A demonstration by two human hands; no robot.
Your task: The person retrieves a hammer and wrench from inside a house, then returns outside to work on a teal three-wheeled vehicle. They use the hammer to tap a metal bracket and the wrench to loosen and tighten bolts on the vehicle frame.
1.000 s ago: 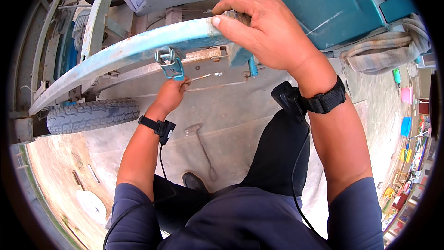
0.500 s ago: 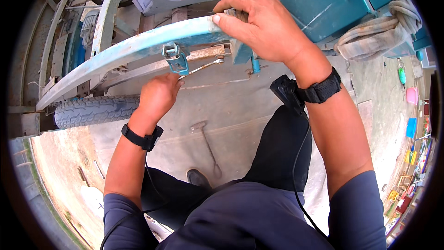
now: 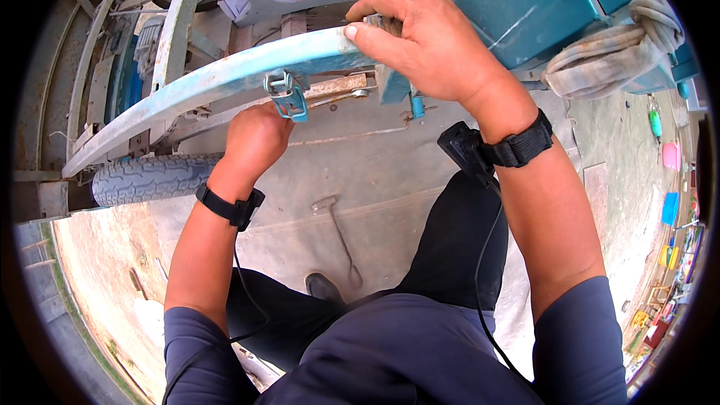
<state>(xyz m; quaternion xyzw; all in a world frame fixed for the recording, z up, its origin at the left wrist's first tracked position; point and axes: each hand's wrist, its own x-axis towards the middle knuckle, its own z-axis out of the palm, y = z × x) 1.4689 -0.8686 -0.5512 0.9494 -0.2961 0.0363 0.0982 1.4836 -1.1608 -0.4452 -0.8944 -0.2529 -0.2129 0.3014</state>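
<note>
My left hand [image 3: 259,136] is closed round the handle of a metal wrench [image 3: 359,93], below a pale blue frame rail [image 3: 217,67]. The wrench's far end shows beside a rusty bar [image 3: 330,85] under the rail; the rest is mostly hidden by my fist and a blue latch bracket [image 3: 288,97]. That bracket hangs from the rail just right of my left knuckles. My right hand [image 3: 431,41] lies over the rail's right end, thumb on top and fingers spread over the corner post, holding no tool.
A black tyre [image 3: 154,180] sits under the frame at left. A teal metal box [image 3: 510,7] stands beyond my right hand, with a bundled cloth strap [image 3: 611,60] at its corner. On the ground between my feet lies a hammer [image 3: 339,236]. Coloured items line the far right.
My left hand has moved slightly up and the wrench has swung up closer along the rusty bar. My right hand keeps its place on the rail.
</note>
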